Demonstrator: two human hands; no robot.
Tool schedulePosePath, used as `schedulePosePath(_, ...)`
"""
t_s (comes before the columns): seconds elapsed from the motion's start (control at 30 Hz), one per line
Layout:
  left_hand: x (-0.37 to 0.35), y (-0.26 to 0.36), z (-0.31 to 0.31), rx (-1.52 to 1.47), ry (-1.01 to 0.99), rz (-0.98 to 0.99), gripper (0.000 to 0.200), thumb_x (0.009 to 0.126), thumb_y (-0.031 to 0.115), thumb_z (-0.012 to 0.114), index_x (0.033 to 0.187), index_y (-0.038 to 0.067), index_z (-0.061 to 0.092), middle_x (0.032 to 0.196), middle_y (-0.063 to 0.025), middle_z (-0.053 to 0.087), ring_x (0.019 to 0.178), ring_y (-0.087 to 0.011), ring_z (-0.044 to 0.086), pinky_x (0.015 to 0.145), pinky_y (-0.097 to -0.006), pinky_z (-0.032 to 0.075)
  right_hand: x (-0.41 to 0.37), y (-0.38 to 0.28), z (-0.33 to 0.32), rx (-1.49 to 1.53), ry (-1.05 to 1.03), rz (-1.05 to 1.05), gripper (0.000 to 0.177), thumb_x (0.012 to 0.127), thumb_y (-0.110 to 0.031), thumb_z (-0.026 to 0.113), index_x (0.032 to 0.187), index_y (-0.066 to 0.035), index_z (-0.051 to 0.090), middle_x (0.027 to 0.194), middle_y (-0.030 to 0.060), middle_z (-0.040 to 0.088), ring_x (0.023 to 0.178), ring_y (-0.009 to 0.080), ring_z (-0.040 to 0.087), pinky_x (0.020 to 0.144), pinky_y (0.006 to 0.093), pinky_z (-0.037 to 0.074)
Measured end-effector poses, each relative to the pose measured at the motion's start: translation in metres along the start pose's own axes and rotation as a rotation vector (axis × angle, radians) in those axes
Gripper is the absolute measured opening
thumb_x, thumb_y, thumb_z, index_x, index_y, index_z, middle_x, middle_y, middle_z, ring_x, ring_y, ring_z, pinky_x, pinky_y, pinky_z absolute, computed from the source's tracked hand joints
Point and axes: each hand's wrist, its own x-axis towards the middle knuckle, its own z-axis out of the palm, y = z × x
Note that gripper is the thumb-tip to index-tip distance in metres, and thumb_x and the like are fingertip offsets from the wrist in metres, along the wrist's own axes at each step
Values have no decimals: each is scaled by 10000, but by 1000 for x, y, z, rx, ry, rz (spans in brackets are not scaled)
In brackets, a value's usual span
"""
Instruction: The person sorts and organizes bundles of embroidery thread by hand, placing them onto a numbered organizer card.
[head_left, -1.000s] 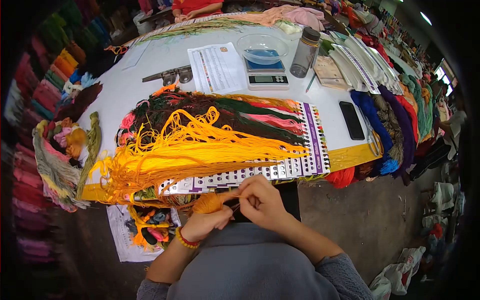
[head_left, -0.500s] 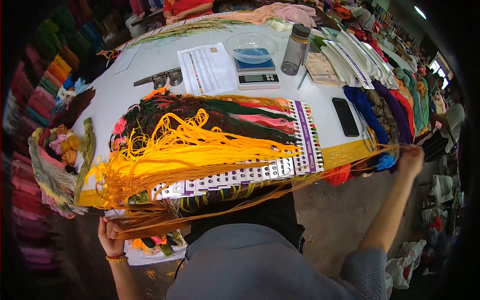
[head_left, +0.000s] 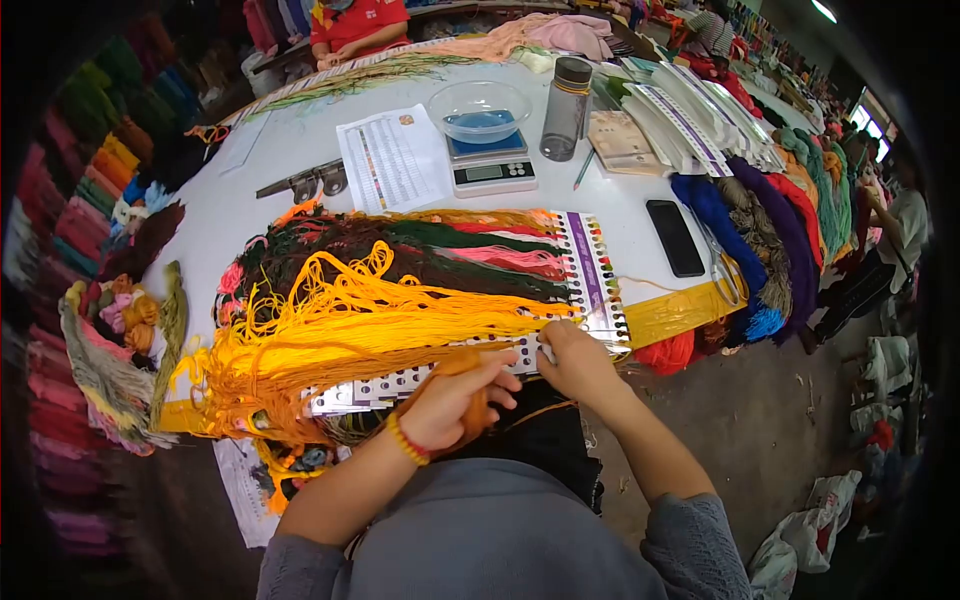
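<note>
A bundle of orange-brown embroidery thread (head_left: 474,415) hangs over my left hand (head_left: 452,398), held in the crook of the thumb, with the fingertips pointing right. My right hand (head_left: 582,368) is closed in a pinch at the lower right of the punched thread cards (head_left: 590,262). The thread between its fingertips is mostly hidden. Yellow thread (head_left: 400,312) fans leftward from the card holes, just above both hands. Orange-brown strands (head_left: 300,372) lie below the yellow. Dark green, pink and red threads (head_left: 490,240) are looped through holes farther back.
Behind the threads are a scale (head_left: 490,172) bearing a clear bowl (head_left: 480,112), a printed sheet (head_left: 395,160), a metal clip (head_left: 305,182) and a bottle (head_left: 566,110). On the right lie a phone (head_left: 675,238), scissors (head_left: 728,275) and coloured skeins (head_left: 760,235). A person in red (head_left: 360,30) sits opposite.
Both hands have come inward from far apart, where they stretched the orange-brown thread across the table front. The right hand is now at the cards; the thread hangs slack from the left.
</note>
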Motion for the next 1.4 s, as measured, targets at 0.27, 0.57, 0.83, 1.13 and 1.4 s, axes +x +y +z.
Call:
schedulePosePath(0.27, 59, -11, 7, 52, 32, -85, 189, 870, 259, 500, 935, 86, 539, 736, -29, 574, 563, -93, 490, 470, -197, 351, 5, 12, -7, 84, -66, -40, 186, 761, -143, 554, 898, -36, 489, 801, 158, 561, 746, 324, 561, 613, 404, 449)
schedulePosePath(0.57, 75, -19, 27, 235, 231, 123, 93, 829, 105, 488, 883, 52, 541, 738, -17, 545, 619, -97, 539, 490, -204, 364, 16, -1, -24, -207, -263, -31, 169, 772, -154, 508, 843, -25, 424, 696, 150, 598, 644, 322, 601, 537, 415, 461)
schedulePosePath(0.83, 89, -31, 25, 261, 193, 234, 102, 837, 87, 478, 874, 24, 550, 704, -28, 542, 586, -97, 516, 490, -205, 368, 18, 3, -17, -133, -223, 46, 196, 797, -204, 502, 840, -22, 446, 677, 177, 596, 620, 343, 596, 541, 443, 456)
schedulePosePath(1.13, 77, -26, 11, 345, 251, 243, 107, 840, 136, 520, 816, 39, 561, 644, 3, 503, 533, -54, 439, 467, -191, 341, 0, 12, -9, 411, -37, 305, 158, 780, -103, 561, 892, 6, 534, 626, 106, 559, 585, 184, 566, 562, 290, 448)
schedulePosePath(1.4, 32, 6, 5, -331, -316, 93, 150, 868, 171, 478, 938, 65, 557, 688, -25, 508, 485, -59, 391, 397, -173, 272, -10, 13, 4, 313, 72, 244, 102, 772, -57, 579, 844, 6, 545, 697, 98, 563, 597, 167, 559, 560, 261, 442)
